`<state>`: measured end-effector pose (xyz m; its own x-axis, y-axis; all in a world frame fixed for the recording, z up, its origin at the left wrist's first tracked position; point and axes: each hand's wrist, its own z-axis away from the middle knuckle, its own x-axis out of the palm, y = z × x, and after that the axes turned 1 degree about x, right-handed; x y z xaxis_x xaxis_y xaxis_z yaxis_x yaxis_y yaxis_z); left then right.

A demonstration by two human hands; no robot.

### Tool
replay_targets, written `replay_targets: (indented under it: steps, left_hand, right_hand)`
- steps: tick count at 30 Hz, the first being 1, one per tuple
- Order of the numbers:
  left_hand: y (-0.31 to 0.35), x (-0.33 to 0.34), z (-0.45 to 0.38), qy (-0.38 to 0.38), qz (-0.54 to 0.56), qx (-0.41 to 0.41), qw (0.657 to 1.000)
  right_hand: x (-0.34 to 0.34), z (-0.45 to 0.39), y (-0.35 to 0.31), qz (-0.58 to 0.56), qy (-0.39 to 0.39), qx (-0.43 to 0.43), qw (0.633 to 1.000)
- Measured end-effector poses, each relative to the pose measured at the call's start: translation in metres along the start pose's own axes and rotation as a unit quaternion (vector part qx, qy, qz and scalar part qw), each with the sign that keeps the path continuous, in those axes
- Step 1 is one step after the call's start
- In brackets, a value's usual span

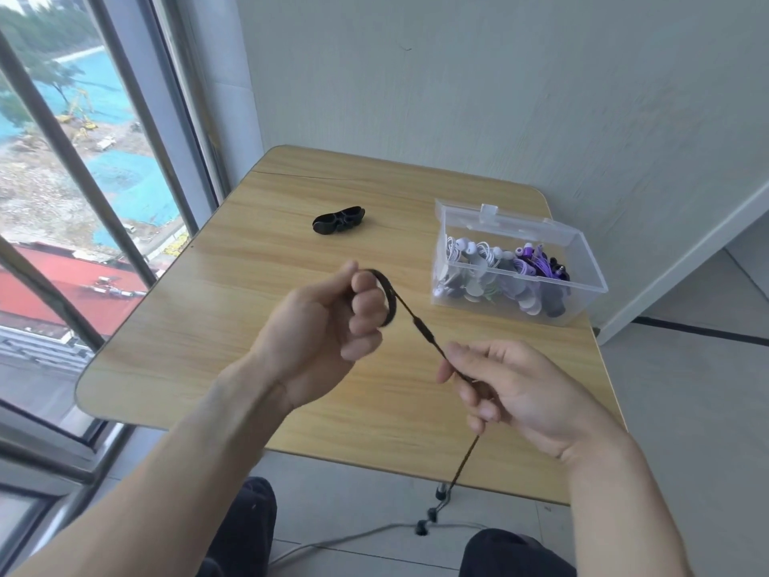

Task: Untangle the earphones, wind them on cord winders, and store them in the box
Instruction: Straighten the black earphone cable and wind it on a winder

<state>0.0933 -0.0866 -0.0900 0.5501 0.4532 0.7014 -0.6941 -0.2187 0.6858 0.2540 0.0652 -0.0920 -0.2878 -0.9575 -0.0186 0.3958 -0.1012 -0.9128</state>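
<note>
A black earphone cord [420, 329] is looped around the curled fingers of my left hand [328, 326], held above the middle of the wooden table [249, 260]. From that loop the cord runs taut down to my right hand [512, 393], which pinches it between thumb and fingers. Its loose end with the earbuds [432, 514] hangs below the table's front edge. A black cord winder [339, 220] lies on the table farther back. At the right stands a clear plastic box [516, 268], open, holding several wound white, purple and black earphones.
A window with metal bars [83, 181] runs along the left side. A pale wall stands behind the table. My knees in dark trousers [249, 530] are below the front edge, and a grey cable [353, 539] lies on the tiled floor.
</note>
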Motion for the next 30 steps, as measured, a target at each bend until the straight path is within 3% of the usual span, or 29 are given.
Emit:
replay_targets:
  steps: [5,8,11,14,17,19,22,27,30]
  left_hand:
    - [0.003,-0.008,-0.006,0.097,-0.040,0.087,0.991]
    - [-0.006,-0.009,-0.008,0.141,-0.220,0.115,0.958]
    - [-0.017,-0.006,-0.001,0.095,-0.463,0.139,0.870]
    - [-0.023,-0.002,0.004,-0.003,-0.602,0.095,0.793]
    - [-0.027,0.001,0.008,-0.072,-0.637,0.043,0.767]
    - [-0.025,0.002,0.009,-0.055,-0.628,0.057,0.774]
    - [-0.019,0.001,0.005,-0.047,-0.581,0.055,0.811]
    - [-0.014,0.000,0.002,-0.081,-0.389,-0.003,0.918]
    - [-0.012,0.002,0.002,-0.046,-0.241,0.005,0.969]
  right_hand:
    - [0.018,-0.004,0.004,0.104,-0.067,0.005,0.992]
    - [0.027,-0.006,0.007,0.136,-0.093,0.007,0.986]
    - [0.026,-0.005,0.005,0.111,-0.102,-0.014,0.988]
    - [0.019,-0.002,0.000,0.041,-0.081,-0.044,0.995]
    - [0.008,-0.001,-0.002,-0.037,-0.032,-0.051,0.997]
    - [0.004,-0.002,0.000,-0.040,-0.002,-0.050,0.998]
    - [0.001,-0.002,0.002,-0.033,0.014,-0.051,0.998]
    - [0.007,-0.007,0.005,0.070,0.073,-0.046,0.994]
    - [0.012,-0.009,0.005,0.067,0.073,-0.040,0.994]
